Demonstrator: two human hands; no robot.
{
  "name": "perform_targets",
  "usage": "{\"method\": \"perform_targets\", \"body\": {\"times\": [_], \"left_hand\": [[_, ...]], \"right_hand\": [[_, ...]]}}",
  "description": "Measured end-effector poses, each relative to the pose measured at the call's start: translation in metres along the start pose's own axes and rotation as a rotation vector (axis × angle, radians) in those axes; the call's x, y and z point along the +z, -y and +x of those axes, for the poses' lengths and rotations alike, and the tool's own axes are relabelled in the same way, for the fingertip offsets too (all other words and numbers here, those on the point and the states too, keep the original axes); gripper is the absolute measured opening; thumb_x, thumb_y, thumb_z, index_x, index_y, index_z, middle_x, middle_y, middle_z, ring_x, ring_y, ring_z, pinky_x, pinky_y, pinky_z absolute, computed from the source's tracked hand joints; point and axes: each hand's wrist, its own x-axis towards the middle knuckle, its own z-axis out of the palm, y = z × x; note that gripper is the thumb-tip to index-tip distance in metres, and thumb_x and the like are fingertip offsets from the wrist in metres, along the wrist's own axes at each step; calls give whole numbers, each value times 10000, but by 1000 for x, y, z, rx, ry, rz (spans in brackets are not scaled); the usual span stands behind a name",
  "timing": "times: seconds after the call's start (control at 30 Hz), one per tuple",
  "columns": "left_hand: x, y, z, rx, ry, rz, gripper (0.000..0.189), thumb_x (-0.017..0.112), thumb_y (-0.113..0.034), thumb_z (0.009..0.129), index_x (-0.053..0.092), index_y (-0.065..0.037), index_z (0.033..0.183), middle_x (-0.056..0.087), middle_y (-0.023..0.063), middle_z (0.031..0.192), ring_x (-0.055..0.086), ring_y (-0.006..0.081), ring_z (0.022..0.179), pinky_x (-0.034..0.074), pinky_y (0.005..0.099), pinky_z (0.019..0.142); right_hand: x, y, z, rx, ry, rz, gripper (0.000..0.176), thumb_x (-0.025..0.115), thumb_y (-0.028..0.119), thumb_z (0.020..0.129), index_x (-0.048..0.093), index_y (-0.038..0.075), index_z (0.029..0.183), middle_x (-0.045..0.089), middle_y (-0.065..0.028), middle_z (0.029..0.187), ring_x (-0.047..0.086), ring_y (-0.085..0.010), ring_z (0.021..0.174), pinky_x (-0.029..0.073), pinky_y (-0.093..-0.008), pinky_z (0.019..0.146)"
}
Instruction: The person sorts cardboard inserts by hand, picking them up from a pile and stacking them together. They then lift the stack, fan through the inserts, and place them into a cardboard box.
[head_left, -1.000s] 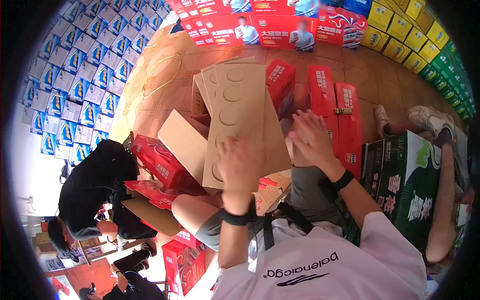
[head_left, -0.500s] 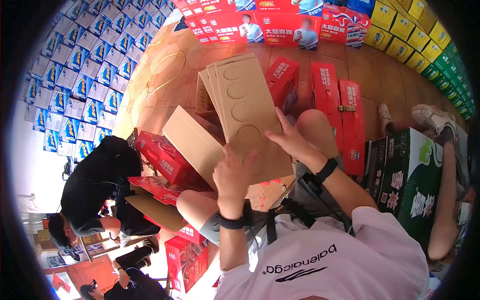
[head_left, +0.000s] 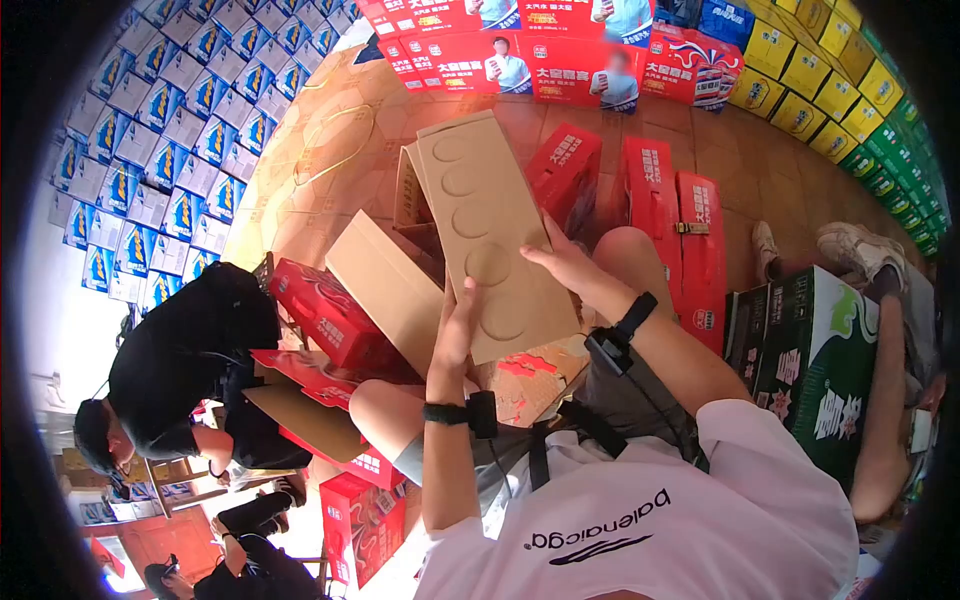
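Note:
A stack of brown cardboard sheets (head_left: 480, 210) with round scored circles stands tilted in front of me, its lower end over my knees. My left hand (head_left: 455, 330) presses flat against the stack's left edge, fingers straight. On the right edge lies my right hand (head_left: 562, 265), fingers curled over the top sheet. Both wrists wear black bands. Under the stack's lower end lies a flattened red-and-tan carton (head_left: 525, 375) on my lap.
An open brown box flap (head_left: 385, 285) and red cartons (head_left: 325, 315) lie left of the stack. A person in black (head_left: 180, 360) crouches at left. Red boxes (head_left: 675, 220) stand on the floor ahead, a green case (head_left: 815, 370) at right, stacked cases along the walls.
The fanned sheets have been squared into one aligned stack. My left hand moved from the sheet face to the left edge; my right hand came down onto the right edge.

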Motion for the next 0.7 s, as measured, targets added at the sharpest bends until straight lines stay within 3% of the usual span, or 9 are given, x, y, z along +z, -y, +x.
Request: {"method": "perform_targets", "body": {"times": [0.2,0.3,0.43,0.53,0.63,0.7], "left_hand": [[0,-13,1,-59,29,-107,730,544,-280,1043,136,-67,1608,342,173,1579,366,297,1452,360,415,1170],[8,-9,3,-13,47,-136,731,535,-280,1044,124,-65,1609,345,184,1574,370,298,1450,361,413,1168],[11,1,10,37,69,-14,758,521,-315,1048,88,-53,1612,325,202,1584,363,297,1455,357,405,1167],[0,6,8,-32,28,-102,796,527,-339,1045,56,-43,1615,297,211,1601,360,297,1459,351,396,1170],[-1,17,8,-104,-23,-133,787,512,-385,1044,95,-41,1617,290,185,1615,369,284,1458,354,381,1168],[3,22,6,-159,-36,-141,680,462,-411,1054,244,-24,1568,402,170,1543,453,268,1387,389,381,1145]], "right_hand": [[7,-12,12,23,-58,-121,906,680,286,915,147,77,1617,293,-168,1636,281,-302,1512,214,-381,1223],[7,-2,9,-5,-107,-142,862,671,275,918,190,86,1608,339,-155,1614,326,-282,1490,250,-382,1207],[-6,12,4,80,-44,-1,783,640,244,939,239,76,1591,411,-134,1567,405,-247,1434,312,-374,1170],[-10,24,0,100,-7,138,741,622,215,953,259,64,1580,444,-122,1540,432,-230,1407,336,-369,1153],[-8,27,0,143,-14,244,713,610,199,967,264,55,1573,439,-118,1535,425,-217,1405,336,-362,1152],[-4,15,5,82,33,198,703,603,214,987,252,54,1574,419,-110,1541,404,-204,1413,329,-349,1153]]}}
